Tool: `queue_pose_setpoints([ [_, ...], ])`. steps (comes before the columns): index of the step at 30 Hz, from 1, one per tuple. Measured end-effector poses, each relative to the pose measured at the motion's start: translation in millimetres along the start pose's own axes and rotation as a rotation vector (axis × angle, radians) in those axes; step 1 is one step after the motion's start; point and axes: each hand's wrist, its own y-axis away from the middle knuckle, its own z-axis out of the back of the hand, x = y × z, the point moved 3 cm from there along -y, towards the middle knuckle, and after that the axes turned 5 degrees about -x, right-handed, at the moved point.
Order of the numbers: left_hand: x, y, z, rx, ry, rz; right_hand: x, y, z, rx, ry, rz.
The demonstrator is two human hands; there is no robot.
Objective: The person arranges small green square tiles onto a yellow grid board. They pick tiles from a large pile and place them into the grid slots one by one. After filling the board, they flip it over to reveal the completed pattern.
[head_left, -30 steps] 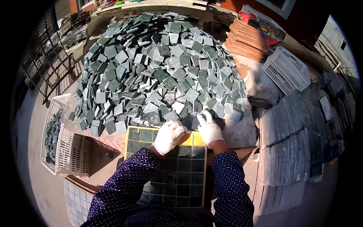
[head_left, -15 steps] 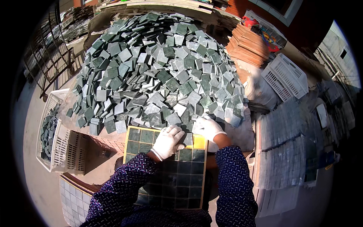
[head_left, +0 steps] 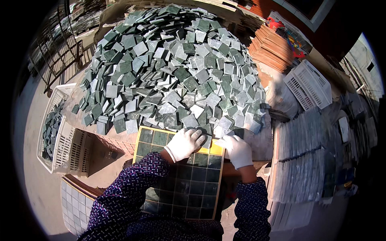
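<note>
A yellow frame (head_left: pixel 220 176) lies in front of me, with rows of dark green square stone tiles (head_left: pixel 183 186) in its grid. My left hand (head_left: pixel 185 143), in a white knit glove, rests over its far row. Its closed fingers grip a grey square tile (head_left: pixel 207 141). Beside that tile, a bare yellow patch shows in the far right corner. At this corner my gloved right hand (head_left: pixel 238 152) pinches a pale tile (head_left: pixel 220 142), partly hidden by the fingers. A large heap of loose green and grey tiles (head_left: pixel 173 76) begins just beyond both hands.
At the left stands a white plastic crate (head_left: pixel 60 160) with dark tiles inside. A sheet of pale tiles (head_left: pixel 74 207) lies at lower left. To the right are stacked tile sheets (head_left: pixel 299 172), an upturned white crate (head_left: pixel 309 85) and a pile of brown boards (head_left: pixel 271 48).
My right hand has drawn back from the heap's edge toward the frame's far right corner, with a pale tile now in its fingers. My left hand stays over the far row; the view has shifted slightly.
</note>
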Motion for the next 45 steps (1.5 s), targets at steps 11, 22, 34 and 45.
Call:
queue_pose_setpoints([
  [11,33.5,-51.0,-20.0,-0.144,0.310,0.310,-34.0,-17.6,-34.0,0.207,-0.335,-0.028],
  [22,10.4,-15.0,-15.0,0.014,0.399,0.396,-31.5,-3.9,-30.8,0.052,-0.424,-0.074],
  [34,-26.0,5.0,0.6,0.088,0.432,0.497,-2.5,48.9,-25.5,-0.127,-0.082,0.164],
  [45,-25.1,16.8,0.4,-0.136,0.528,0.451,-25.0,12.0,-29.9,0.054,-0.098,-0.057],
])
